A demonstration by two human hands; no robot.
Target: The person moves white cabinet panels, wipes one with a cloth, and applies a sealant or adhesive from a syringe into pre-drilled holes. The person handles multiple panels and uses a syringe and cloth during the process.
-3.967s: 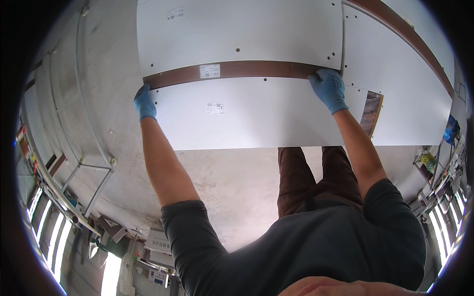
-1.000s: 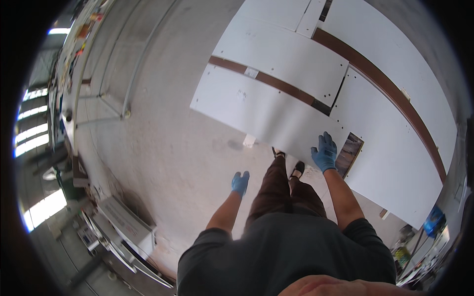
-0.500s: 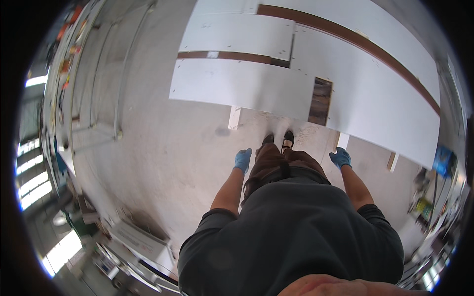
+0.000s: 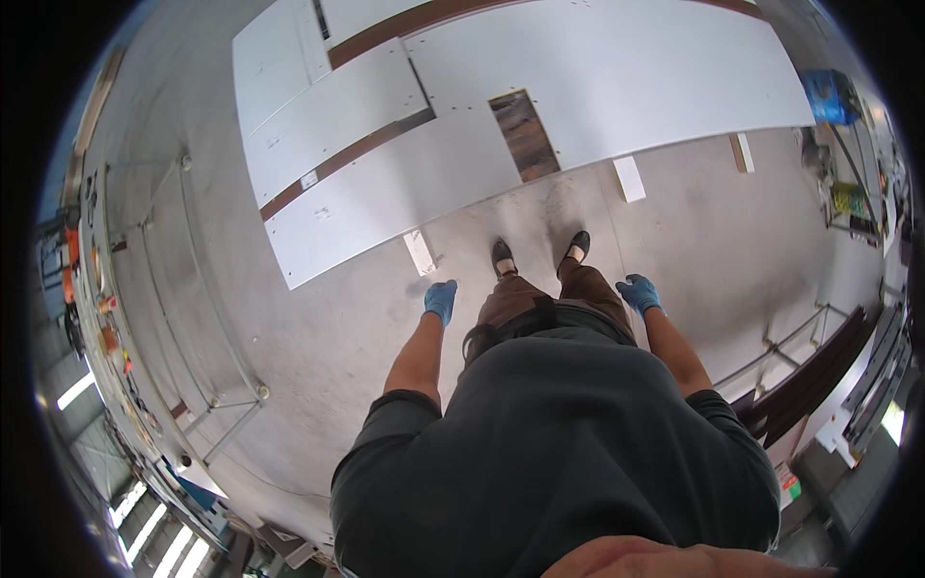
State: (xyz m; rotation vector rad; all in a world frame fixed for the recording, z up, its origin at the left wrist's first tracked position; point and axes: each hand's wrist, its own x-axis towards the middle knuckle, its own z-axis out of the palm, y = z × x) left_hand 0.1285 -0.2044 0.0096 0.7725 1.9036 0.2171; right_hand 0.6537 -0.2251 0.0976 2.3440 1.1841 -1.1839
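Person now stands upright, both blue-gloved hands off the panels: left hand [image 4: 440,300] and right hand [image 4: 639,293] hang empty at the sides, fingers loosely curled; large white flat panels [image 4: 617,87] lie on grey concrete floor [image 4: 318,337], upper frame, apparently set down

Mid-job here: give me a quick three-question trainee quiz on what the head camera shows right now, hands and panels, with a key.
1. True or false: the left hand is gripping a white panel.
2. What lies in front of the shoes? A) a stack of red buckets B) white panels on the floor C) a ladder
3. Fill in: both hands wear ____ gloves.

Key
1. False: the left hand and the right hand hang at the person's sides, holding nothing.
2. B: the panels rest on small white blocks, with brown strips showing between them.
3. Blue.
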